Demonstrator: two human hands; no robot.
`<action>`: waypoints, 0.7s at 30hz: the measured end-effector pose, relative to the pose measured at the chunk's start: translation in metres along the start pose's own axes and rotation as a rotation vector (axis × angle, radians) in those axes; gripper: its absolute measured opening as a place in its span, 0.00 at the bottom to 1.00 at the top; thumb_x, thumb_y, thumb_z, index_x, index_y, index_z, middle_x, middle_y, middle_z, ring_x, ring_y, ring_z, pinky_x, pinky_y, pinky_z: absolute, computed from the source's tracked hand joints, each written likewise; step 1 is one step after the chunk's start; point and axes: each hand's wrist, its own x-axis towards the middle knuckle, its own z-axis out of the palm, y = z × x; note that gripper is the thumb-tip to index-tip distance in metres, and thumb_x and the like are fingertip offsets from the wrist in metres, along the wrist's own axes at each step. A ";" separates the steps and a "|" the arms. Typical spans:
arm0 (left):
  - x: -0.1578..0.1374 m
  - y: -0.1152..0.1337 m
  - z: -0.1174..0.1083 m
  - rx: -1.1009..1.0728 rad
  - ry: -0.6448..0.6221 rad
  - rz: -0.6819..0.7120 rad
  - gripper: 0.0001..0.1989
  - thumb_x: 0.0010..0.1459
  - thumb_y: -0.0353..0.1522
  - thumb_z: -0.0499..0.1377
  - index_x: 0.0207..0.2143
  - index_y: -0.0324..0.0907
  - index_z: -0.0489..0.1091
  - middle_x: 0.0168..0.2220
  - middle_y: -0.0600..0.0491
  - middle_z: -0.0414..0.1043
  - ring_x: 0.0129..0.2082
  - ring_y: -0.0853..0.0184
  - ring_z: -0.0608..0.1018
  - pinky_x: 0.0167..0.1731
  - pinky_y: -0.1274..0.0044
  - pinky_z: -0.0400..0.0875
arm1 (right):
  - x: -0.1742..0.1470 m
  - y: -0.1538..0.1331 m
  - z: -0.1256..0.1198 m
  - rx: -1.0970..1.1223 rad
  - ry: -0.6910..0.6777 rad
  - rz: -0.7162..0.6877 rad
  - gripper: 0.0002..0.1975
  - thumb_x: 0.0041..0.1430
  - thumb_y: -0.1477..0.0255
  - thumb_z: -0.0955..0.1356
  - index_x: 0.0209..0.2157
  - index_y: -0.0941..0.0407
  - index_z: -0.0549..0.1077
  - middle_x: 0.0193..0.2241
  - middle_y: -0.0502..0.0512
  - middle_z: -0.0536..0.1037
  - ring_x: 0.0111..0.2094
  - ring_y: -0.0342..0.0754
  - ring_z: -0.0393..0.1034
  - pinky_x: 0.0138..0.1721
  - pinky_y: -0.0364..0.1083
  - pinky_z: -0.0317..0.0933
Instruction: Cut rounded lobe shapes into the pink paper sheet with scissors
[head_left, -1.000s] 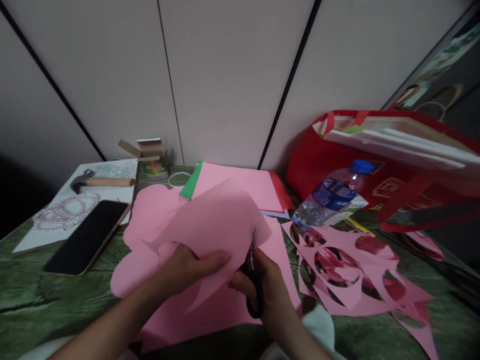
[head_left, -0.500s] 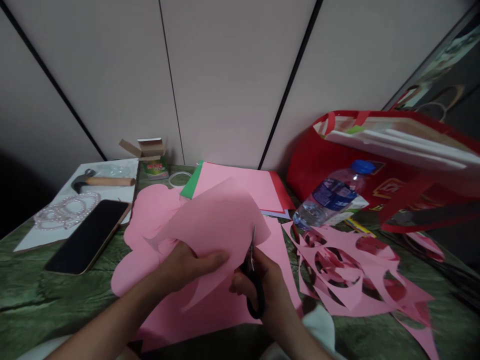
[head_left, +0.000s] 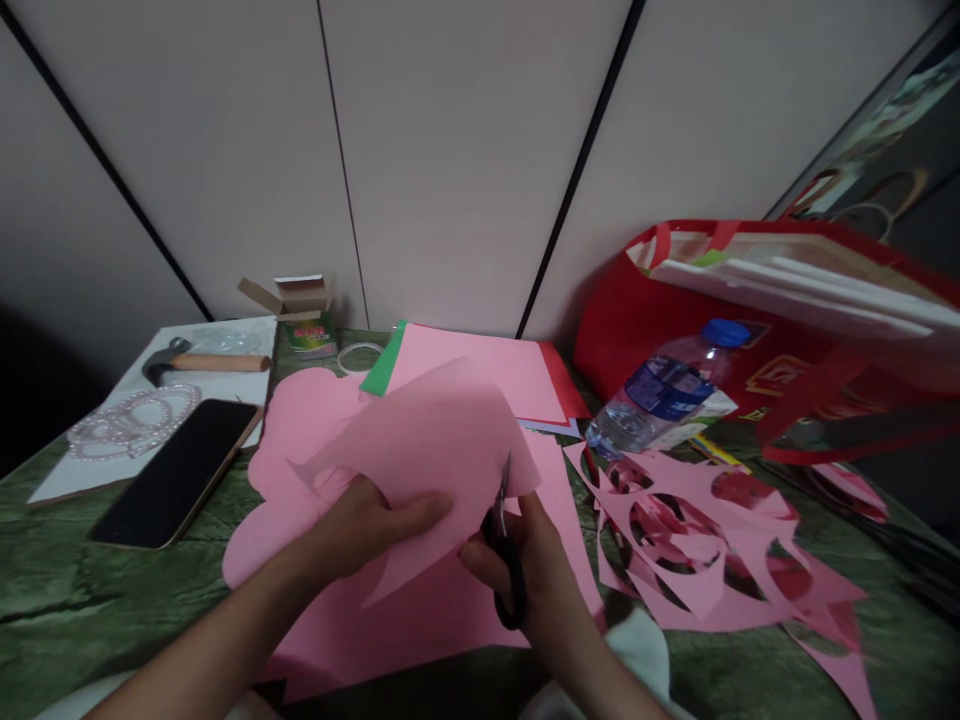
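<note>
A pink paper sheet [head_left: 442, 430] with curved cut edges is raised above the table, pinched by my left hand [head_left: 375, 525], thumb on top and fingers hidden beneath. My right hand [head_left: 525, 560] grips black-handled scissors [head_left: 504, 545], whose blades point away from me and sit at the sheet's right part. Under both hands lies a larger pink sheet [head_left: 450, 640]. Rounded pink paper cutouts [head_left: 300, 420] are piled left of the raised sheet. To the right is a heap of pink paper offcuts [head_left: 705, 560] with round holes.
A phone [head_left: 176, 475], a hammer [head_left: 217, 362] and a string of beads [head_left: 135, 422] lie at left. Behind are a small box [head_left: 309, 335], a tape ring [head_left: 360, 358] and coloured paper [head_left: 480, 370]. A water bottle [head_left: 660, 395] leans against a red bag [head_left: 622, 320].
The raised sheet's right edge has shifted slightly, with the scissors still at it. My right hand has moved up a little, and the left has barely moved.
</note>
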 end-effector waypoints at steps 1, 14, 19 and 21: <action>0.000 0.002 -0.001 0.026 -0.010 -0.002 0.17 0.46 0.40 0.60 0.36 0.38 0.72 0.36 0.48 0.77 0.39 0.56 0.75 0.38 0.70 0.71 | 0.000 0.000 0.000 0.018 -0.001 -0.008 0.20 0.40 0.72 0.72 0.28 0.52 0.54 0.21 0.43 0.65 0.22 0.41 0.59 0.23 0.40 0.55; 0.003 -0.001 -0.003 0.068 -0.008 0.105 0.16 0.47 0.39 0.60 0.39 0.42 0.70 0.38 0.51 0.76 0.39 0.59 0.76 0.37 0.72 0.71 | 0.000 -0.003 0.001 0.022 -0.006 0.004 0.18 0.41 0.75 0.71 0.33 0.53 0.59 0.22 0.45 0.64 0.23 0.43 0.59 0.23 0.41 0.54; 0.002 -0.002 -0.005 0.053 -0.016 0.106 0.15 0.47 0.38 0.60 0.38 0.43 0.70 0.37 0.53 0.76 0.38 0.61 0.76 0.36 0.74 0.71 | 0.000 -0.001 0.000 0.021 -0.006 0.018 0.20 0.42 0.75 0.71 0.36 0.53 0.58 0.21 0.43 0.64 0.22 0.41 0.58 0.23 0.40 0.53; 0.002 -0.003 -0.005 0.035 -0.017 0.115 0.15 0.47 0.37 0.60 0.39 0.43 0.69 0.37 0.53 0.76 0.38 0.62 0.76 0.35 0.75 0.71 | 0.000 0.000 0.000 0.027 -0.013 0.016 0.21 0.42 0.73 0.71 0.37 0.53 0.59 0.20 0.43 0.64 0.21 0.41 0.57 0.22 0.39 0.52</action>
